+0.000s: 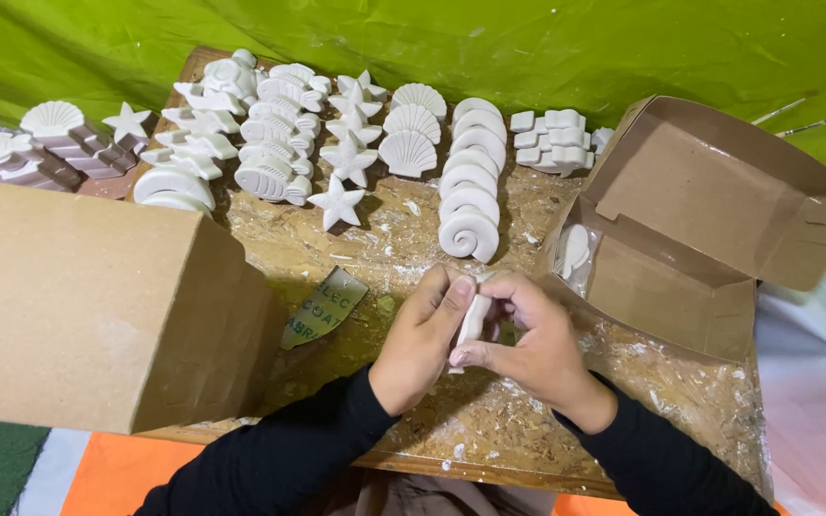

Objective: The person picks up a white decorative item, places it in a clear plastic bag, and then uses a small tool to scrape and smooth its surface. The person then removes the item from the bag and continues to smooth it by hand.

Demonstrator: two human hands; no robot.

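Fingers of both hands close around a small white plaster piece [473, 320] at the lower middle of the frame, the left hand [420, 344] pressing from one side and the right hand [534, 342] pinching the other. Just above, white spiral shell casts [470, 182] run in a row on the dusty wooden board [489, 411]. An open cardboard box [719, 201] sits at right.

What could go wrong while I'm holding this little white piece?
The white cast piece is pinched edge-on between both hands, left hand and right hand; it could snap or slip onto the dusty board. A dropped piece might also knock the spiral shells lined up just beyond.
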